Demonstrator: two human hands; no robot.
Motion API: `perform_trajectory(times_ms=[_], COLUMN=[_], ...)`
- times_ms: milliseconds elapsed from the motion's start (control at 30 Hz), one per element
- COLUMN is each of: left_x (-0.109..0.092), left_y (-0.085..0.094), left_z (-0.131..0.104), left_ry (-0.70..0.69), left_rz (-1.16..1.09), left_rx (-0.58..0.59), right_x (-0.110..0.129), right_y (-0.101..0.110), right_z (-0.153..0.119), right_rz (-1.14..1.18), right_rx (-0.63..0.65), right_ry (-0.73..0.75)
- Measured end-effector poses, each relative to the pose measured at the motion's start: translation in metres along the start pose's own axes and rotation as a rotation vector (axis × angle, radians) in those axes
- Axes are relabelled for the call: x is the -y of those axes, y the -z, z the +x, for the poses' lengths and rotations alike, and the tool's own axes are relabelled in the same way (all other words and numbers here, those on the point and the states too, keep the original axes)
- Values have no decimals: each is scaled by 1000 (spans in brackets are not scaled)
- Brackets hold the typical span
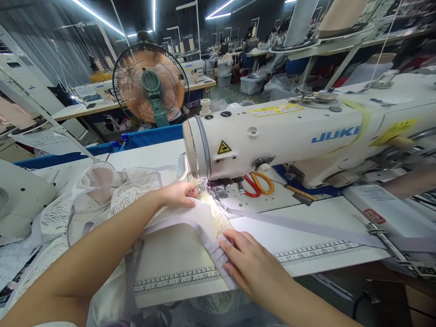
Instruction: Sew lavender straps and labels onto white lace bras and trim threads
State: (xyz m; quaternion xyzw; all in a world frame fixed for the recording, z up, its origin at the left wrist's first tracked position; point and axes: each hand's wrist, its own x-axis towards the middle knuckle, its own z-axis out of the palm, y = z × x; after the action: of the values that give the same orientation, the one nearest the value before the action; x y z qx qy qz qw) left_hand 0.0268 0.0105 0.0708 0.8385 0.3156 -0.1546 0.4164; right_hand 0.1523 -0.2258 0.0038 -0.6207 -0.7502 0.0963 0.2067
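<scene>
**Lavender band work guided at the needle area, both hands on fabric**

White JUKI sewing machine (272,131) takes up the right; its needle end sits over the work. White worktable (327,211) below, ruler scale along the near edge. White lace fabric (131,195) heaped left of the needle area; whether it joins the worked piece is unclear. Lavender-grey band (214,250) edges the white panel (194,217), curving across the table in front of the needle end. Separate lavender strip (306,226) runs from near the needle area to the right side.

Right hand (247,259): thumb and fingers pinched together on the band. Left hand (179,193): fingers part-curled, touching the panel just beside the needle end; pinching or only pressing, cannot tell.

Step looks like lining up or feeding for stitching. Next move likely calls for flat layers, even tension, fingertips clear of the needle.

Scissors (260,184), red and orange handles, lie behind.
</scene>
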Motion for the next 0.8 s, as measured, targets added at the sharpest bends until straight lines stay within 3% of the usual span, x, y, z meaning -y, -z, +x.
perform_trajectory(times_ms=[167,300,400,467,533,600,700,800], left_x=[8,11,8,3,-1,-4,0,7], left_y=[1,9,16,17,10,-3,-27,-39], left_z=[8,5,-4,-13,-23,-32,-44,-48], left_ry=[0,79,106,65,13,-14,-87,-181], left_rz=[-139,-172,-61,145,401,596,868,1053], left_rx=[119,283,436,487,455,349,91,-149], right_x=[-1,-1,-2,-3,-4,-6,-8,-10], right_y=[-2,-4,-4,-3,-2,0,0,-1], right_z=[2,-1,-2,-1,-2,-3,-7,-3], right_rz=[-5,-38,-50,-49,-42,-32,-23,-14], right_rx=[-40,-53,-62,-70,-73,-74,-94,-133], right_ry=[18,29,47,56,61,62,85,130])
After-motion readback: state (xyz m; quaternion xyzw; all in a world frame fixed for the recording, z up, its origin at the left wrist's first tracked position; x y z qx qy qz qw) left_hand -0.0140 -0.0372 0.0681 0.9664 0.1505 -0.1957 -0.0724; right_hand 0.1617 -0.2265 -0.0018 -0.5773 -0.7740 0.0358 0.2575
